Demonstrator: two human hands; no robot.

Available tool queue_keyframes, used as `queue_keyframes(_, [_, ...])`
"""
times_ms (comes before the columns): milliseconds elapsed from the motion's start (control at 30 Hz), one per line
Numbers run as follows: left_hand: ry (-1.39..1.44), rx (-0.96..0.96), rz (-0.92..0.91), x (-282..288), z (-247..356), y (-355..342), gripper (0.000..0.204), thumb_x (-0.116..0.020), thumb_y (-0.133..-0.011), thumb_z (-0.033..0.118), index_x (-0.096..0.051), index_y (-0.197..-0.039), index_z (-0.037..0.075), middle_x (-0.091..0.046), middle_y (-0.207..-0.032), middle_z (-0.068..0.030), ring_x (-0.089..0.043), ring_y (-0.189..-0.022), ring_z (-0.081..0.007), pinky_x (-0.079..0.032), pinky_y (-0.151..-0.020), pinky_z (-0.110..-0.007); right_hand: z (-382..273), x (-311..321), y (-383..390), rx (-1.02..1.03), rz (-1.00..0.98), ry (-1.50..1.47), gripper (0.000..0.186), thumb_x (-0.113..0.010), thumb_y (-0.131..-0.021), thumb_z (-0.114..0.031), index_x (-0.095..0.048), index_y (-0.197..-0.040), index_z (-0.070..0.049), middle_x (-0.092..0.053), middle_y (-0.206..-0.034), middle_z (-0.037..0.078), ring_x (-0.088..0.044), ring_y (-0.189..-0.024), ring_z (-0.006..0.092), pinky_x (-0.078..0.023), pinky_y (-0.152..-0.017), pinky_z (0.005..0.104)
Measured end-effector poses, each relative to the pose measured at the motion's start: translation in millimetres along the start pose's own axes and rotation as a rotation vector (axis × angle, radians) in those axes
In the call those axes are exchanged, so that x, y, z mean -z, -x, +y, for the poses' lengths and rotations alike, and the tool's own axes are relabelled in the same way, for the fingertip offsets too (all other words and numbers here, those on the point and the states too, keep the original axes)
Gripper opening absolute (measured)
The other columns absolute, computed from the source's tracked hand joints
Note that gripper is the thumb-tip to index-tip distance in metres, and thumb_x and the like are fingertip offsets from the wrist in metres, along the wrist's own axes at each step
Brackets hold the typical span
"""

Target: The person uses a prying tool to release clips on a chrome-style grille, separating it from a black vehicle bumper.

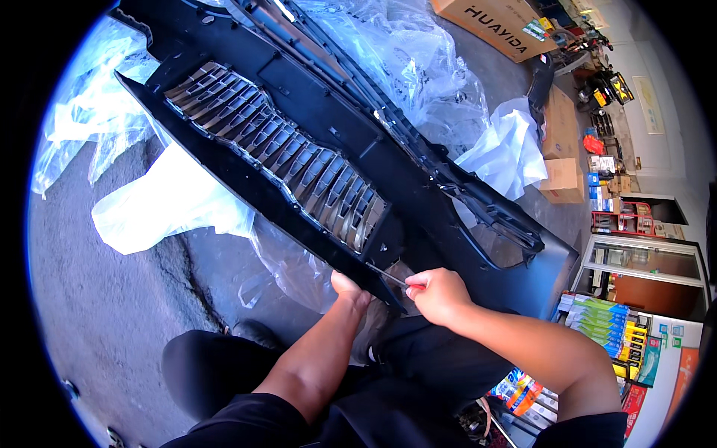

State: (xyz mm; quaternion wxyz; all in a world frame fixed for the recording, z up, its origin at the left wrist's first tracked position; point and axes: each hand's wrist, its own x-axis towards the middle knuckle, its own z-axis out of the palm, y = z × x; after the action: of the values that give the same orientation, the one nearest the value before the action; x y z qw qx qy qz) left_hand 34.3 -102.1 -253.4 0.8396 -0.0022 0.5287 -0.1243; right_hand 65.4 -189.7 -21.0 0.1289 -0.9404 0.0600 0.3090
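Note:
A large black car bumper [310, 97] lies in front of me, its inner side up, with a slatted grille [280, 149] set into it. My right hand [439, 295] is closed round the red handle of a screwdriver [393, 278]. The shaft points up and left, its tip at the bumper near the grille's lower right end. At the near edge of the bumper is my left hand [351, 290]; its fingers pass under the edge and are hidden, so its hold cannot be made out.
Crumpled clear plastic wrap [396, 60] lies beyond the bumper, and a white foam sheet [175, 201] to its left. Cardboard boxes [562, 181] stand at the right, near shelves of packaged goods [609, 325]. A crack [190, 276] runs through the floor at left.

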Motion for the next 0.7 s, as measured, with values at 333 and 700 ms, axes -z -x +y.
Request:
queue_keyframes(333, [0.031,0.001,0.014,-11.6,0.8,7.0,0.037,-0.047,-0.102,0.046,-0.060,-0.094,0.012,-0.060,-0.082,-0.0087,-0.062,-0.076,-0.0289,-0.054,-0.071,-0.048,-22.5,8.3,9.8,0.472,-0.127,0.791,0.022,-0.065,-0.087,-0.015,-0.071,-0.104,-0.003,-0.072,-0.090,0.018,-0.074,-0.079,0.0334,-0.060,-0.066,0.0416])
queue_keyframes(700, [-0.013,-0.008,-0.020,-4.0,-2.0,2.4,0.039,-0.049,-0.101,0.048,-0.061,-0.093,0.011,-0.061,-0.085,-0.0091,-0.063,-0.079,-0.0296,-0.054,-0.074,-0.049,-15.4,-1.1,15.4,0.389,-0.096,0.669,0.022,-0.062,-0.089,-0.014,-0.073,-0.105,-0.004,-0.073,-0.092,0.018,-0.075,-0.080,0.0346,-0.060,-0.069,0.0443])
